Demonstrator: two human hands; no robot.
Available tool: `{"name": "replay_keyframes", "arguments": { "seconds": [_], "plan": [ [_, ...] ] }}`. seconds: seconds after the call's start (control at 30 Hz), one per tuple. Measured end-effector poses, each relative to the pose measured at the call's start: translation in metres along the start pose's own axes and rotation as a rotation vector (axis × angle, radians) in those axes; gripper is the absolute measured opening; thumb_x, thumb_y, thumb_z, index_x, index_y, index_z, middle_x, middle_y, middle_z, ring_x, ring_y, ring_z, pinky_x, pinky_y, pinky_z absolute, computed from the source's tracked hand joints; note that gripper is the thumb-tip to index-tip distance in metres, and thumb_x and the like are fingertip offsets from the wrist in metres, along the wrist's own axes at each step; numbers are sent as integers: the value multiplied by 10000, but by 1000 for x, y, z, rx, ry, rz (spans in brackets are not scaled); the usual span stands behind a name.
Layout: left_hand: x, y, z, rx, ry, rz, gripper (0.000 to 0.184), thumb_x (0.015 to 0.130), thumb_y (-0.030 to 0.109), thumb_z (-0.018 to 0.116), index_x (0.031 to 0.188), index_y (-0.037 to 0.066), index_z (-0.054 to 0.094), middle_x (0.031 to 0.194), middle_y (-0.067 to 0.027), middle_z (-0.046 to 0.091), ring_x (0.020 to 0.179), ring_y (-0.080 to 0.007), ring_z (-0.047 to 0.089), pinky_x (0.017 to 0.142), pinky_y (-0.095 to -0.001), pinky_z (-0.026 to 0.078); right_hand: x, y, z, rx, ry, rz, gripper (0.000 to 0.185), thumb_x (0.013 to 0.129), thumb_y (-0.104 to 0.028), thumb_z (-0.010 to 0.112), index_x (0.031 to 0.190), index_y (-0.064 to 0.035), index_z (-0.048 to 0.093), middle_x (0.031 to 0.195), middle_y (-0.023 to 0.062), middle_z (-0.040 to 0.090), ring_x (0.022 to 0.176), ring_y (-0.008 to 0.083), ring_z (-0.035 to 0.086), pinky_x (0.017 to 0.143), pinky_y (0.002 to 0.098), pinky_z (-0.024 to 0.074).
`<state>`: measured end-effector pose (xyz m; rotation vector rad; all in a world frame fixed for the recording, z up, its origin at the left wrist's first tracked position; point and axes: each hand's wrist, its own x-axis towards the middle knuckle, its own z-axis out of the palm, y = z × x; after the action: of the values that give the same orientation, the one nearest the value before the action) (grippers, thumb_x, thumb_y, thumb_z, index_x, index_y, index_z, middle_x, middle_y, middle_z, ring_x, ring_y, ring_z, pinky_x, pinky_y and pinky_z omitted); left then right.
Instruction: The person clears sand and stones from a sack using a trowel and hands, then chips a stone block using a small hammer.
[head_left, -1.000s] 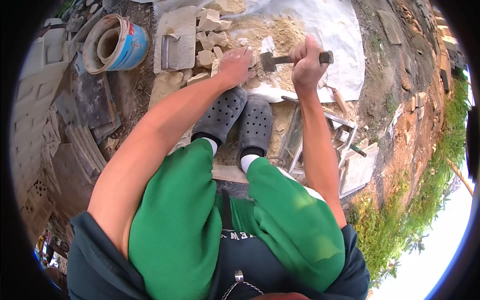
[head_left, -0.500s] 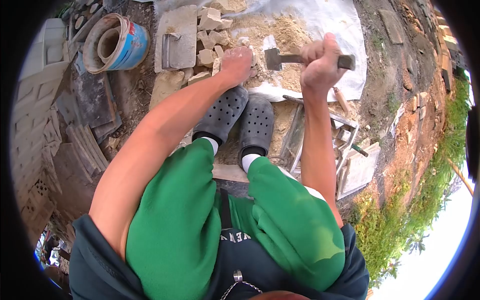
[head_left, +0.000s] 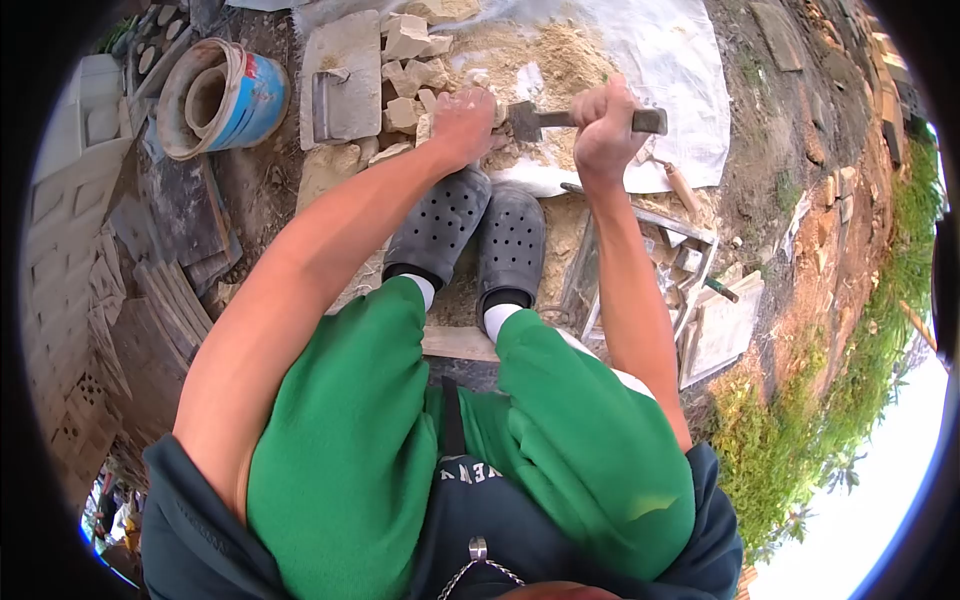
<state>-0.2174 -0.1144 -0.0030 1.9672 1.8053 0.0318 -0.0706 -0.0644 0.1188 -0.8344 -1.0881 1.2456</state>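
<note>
My right hand [head_left: 607, 125] is wrapped around the handle of a hammer [head_left: 550, 119]. The hammer's head points left, close against my left hand; I cannot tell whether it touches the stone there. My left hand [head_left: 464, 122] is closed around a pale stone chunk [head_left: 499, 114], mostly hidden by the fingers. Several broken pale stones [head_left: 408, 75] are piled just left of and beyond that hand. Yellowish crumbs and powder [head_left: 575, 60] cover the white sheet [head_left: 680, 70] under the hammer.
A blue bucket [head_left: 262, 100] stands at the upper left, beside a flat metal trowel with a handle [head_left: 342, 90]. Right of my grey clogs [head_left: 512, 245] are a metal frame [head_left: 705, 255], a wooden-handled tool [head_left: 682, 186] and stacked boards [head_left: 722, 325]. Grass grows far right.
My right hand has swung the hammer left and slightly down, bringing its head up to my left hand. My left hand stays closed in nearly the same place.
</note>
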Motion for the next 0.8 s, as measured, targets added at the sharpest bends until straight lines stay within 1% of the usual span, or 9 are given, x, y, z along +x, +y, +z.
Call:
{"name": "replay_keyframes", "arguments": {
  "seconds": [0.1,0.2,0.33,0.37,0.5,0.6,0.7,0.77,0.8],
  "plan": [
    [0,1,2,34,8,14,579,799,444,749,1163,27,581,1201,-121,612,1207,-277,534,935,-474,406,16,-12,-3,0,1,38,492,984,-102,485,508,-89,366,450,-17,359,396,88,358,416,279,308],
    [0,0,-2,4,1,-12,598,797,451,750,1175,21,579,1210,-133,609,1233,-281,520,954,-481,395,16,-55,4,-113,85,-24,513,1006,-222,409,520,-194,247,440,-52,208,375,96,203,399,295,237],
    [0,2,-9,12,-53,-21,606,799,456,745,1184,20,575,1243,-149,588,1249,-282,507,970,-493,382,-5,2,-14,-220,-31,-131,490,1023,-134,365,538,-139,294,461,-47,251,401,96,261,415,301,274],
    [1,4,-10,24,-55,-16,600,803,452,741,1186,21,574,1251,-151,581,1241,-281,509,973,-498,378,-7,11,-20,-202,-63,-31,459,992,-105,453,537,-99,401,470,-15,397,409,80,348,428,277,276],
    [0,3,8,80,107,-10,569,795,430,739,1178,41,579,1243,-135,578,1222,-277,517,989,-499,366,13,-26,-11,-57,-18,-42,466,994,-117,455,531,-101,401,469,-15,387,406,85,337,420,284,286],
    [4,6,9,44,242,113,551,767,388,756,1179,67,580,1238,-117,575,1230,-262,514,1023,-503,348,12,-54,-16,71,104,0,483,986,-103,433,525,-138,294,464,-36,291,390,86,245,405,297,231],
    [9,17,9,103,253,439,497,751,321,761,1162,95,597,1190,-100,598,1230,-244,523,1039,-487,352,6,-59,-19,101,228,28,472,978,-94,434,538,-142,269,470,-36,267,391,82,221,401,291,200],
    [12,33,9,182,-69,600,417,758,246,753,1134,118,626,1150,-89,635,1194,-242,558,1038,-462,366,1,-59,-28,-52,312,33,478,983,-102,432,540,-148,260,469,-38,262,389,80,217,399,280,190],
    [14,33,25,245,15,699,319,809,283,706,1093,158,635,1010,-47,662,1072,-234,619,1011,-445,395,-2,-57,-34,-72,341,25,480,988,-111,430,545,-154,251,470,-39,257,386,83,216,397,281,189]
  ]
}}
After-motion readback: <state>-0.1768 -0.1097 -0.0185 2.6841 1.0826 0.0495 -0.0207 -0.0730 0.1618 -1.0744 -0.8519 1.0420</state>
